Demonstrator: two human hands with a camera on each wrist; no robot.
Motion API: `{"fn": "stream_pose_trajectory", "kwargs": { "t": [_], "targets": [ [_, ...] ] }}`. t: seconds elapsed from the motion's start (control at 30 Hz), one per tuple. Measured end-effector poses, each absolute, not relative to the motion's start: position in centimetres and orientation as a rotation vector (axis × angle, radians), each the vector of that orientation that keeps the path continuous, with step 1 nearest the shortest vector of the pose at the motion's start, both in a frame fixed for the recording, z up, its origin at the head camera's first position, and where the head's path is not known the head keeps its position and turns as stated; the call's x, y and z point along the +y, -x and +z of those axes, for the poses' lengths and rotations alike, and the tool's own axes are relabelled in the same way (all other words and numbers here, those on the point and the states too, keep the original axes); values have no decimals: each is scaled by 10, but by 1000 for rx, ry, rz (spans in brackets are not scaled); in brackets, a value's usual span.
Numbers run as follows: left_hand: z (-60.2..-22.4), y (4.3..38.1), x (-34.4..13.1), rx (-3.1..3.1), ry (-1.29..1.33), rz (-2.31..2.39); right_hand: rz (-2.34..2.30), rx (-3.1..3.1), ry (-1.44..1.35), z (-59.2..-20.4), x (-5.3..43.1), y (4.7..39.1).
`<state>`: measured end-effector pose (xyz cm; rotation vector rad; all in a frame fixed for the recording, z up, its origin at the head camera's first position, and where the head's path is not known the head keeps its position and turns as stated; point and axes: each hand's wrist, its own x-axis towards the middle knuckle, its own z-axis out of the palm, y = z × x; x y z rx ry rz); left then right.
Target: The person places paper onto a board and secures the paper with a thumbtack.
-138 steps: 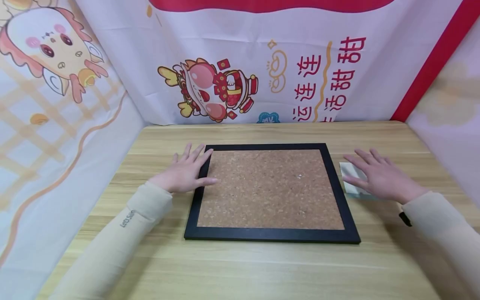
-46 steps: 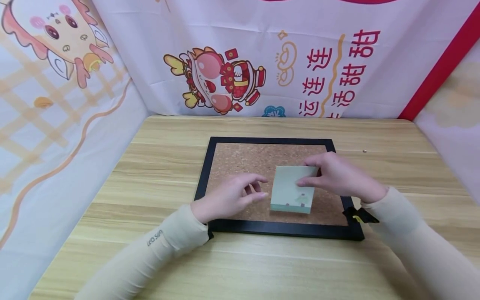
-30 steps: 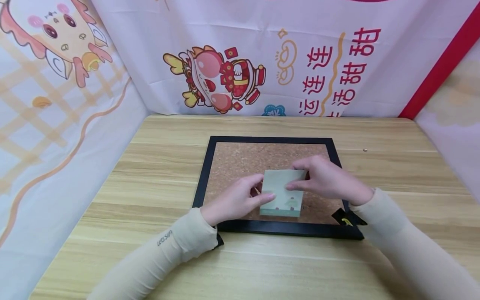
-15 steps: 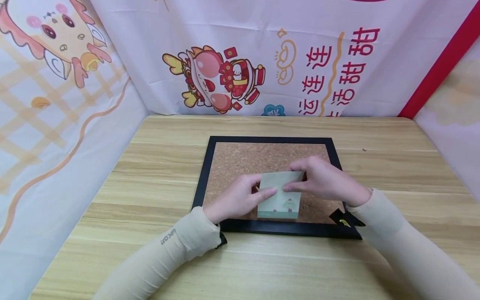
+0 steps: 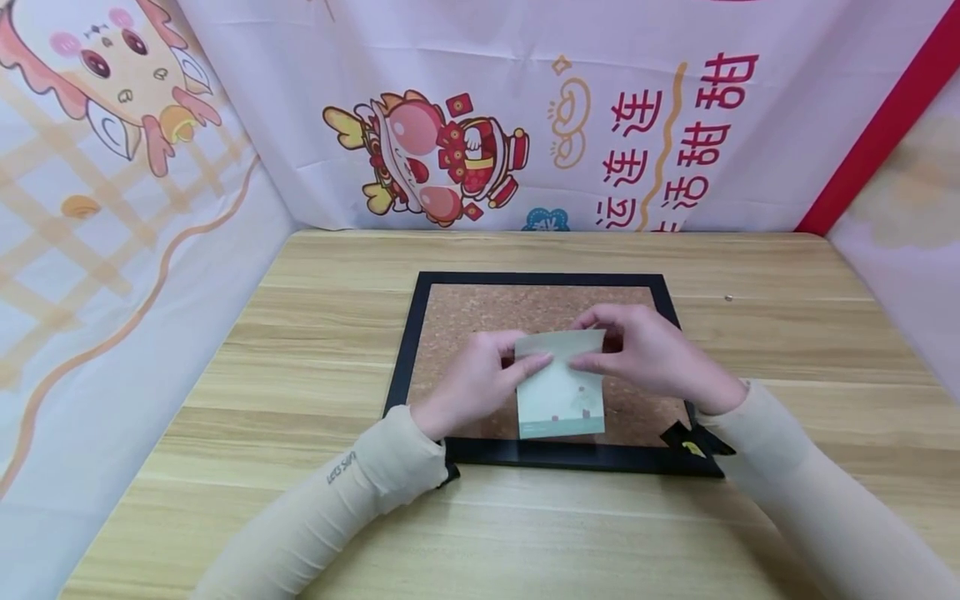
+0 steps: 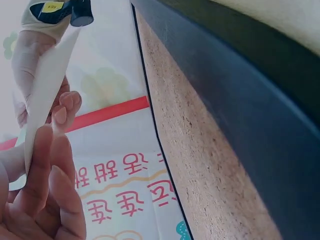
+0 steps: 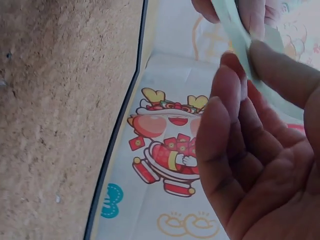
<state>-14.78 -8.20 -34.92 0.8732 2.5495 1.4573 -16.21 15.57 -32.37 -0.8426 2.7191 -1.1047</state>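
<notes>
A pale green sheet of note paper point(image 5: 559, 392), with a darker green strip along its lower edge and small printed figures, is held up over a cork board point(image 5: 487, 308) in a black frame. My left hand point(image 5: 480, 375) pinches its upper left part between thumb and fingers. On the upper right side my right hand point(image 5: 645, 354) pinches it too, thumb in front. Seen from the left wrist, the paper point(image 6: 47, 90) is thin and slightly bent. In the right wrist view it passes between the thumb and fingers of my right hand point(image 7: 260, 145).
The board's black frame point(image 5: 540, 279) lies on a wooden table point(image 5: 330, 333). A tiny shiny object point(image 5: 728, 297) sits on the table, right of the board. Printed cloth walls point(image 5: 465, 50) stand behind and at both sides.
My hands rested apart, the right over the note paper on the table. The right brought it over the board, and the left took hold too. Lately the paper's upper edge has risen slightly.
</notes>
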Motion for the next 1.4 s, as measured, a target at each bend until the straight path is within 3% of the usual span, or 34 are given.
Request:
{"fn": "stream_pose_trajectory", "kwargs": {
  "t": [0.3,0.7,1.0,1.2,1.4],
  "targets": [
    [-351,171,-79,2521,-668,1356,-1317,2687,684,-332,167,177],
    [-367,207,-77,2397,-448,1183,-1153,2546,573,-353,166,220],
    [-370,214,-76,2369,-457,1107,-1014,2585,890,-359,166,232],
    [-367,210,-76,2456,-464,968,-876,2606,827,-363,162,241],
    [-361,195,-73,2763,-581,516,-820,2601,811,-368,159,247]
  ]
}}
